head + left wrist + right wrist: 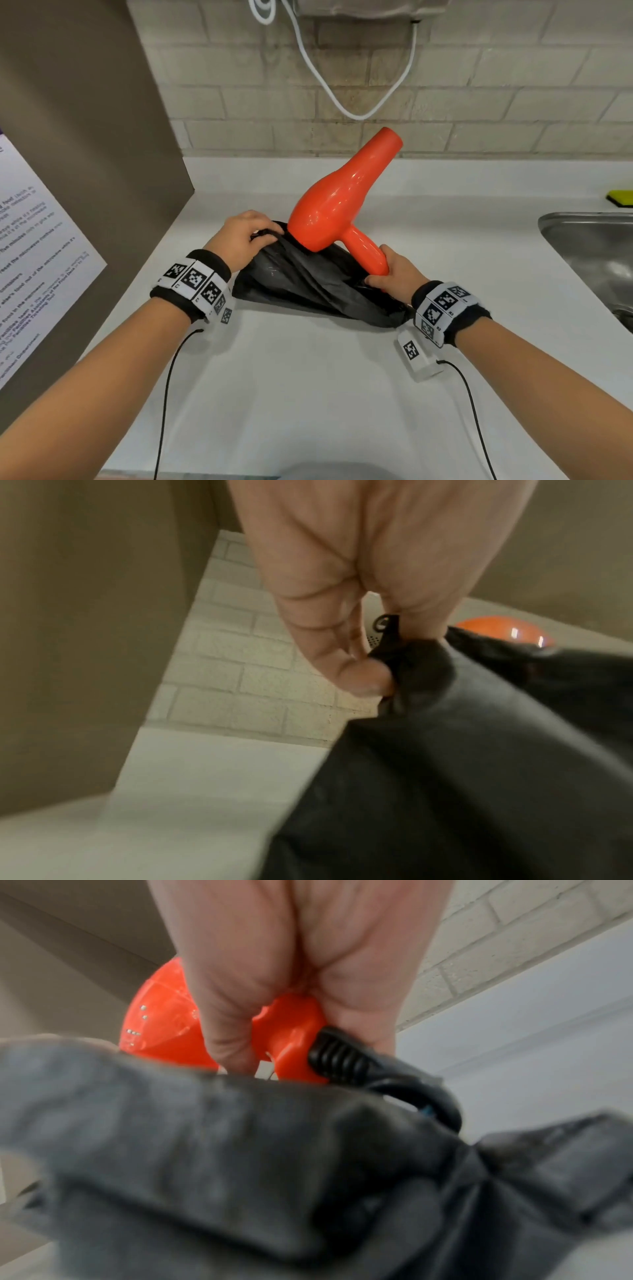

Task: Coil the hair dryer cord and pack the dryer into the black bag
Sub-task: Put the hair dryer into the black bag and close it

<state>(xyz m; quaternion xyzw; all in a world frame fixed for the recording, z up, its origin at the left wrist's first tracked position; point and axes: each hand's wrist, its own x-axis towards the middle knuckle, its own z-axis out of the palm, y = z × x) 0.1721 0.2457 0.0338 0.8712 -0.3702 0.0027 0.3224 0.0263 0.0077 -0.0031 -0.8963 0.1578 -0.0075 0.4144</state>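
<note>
We see the right hand (394, 270) wrapped around the handle of the orange dryer (337, 202), nozzle tilted up and away. The left hand (245, 236) pinches the rim of the black bag (308, 284), which lies on the bench (308, 377) between both hands. The dryer's rear sits at the bag's mouth, just beside the left hand.

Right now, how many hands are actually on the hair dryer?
1. The right hand grips the hair dryer by its handle; the left hand pinches the black bag edge instead.
</note>
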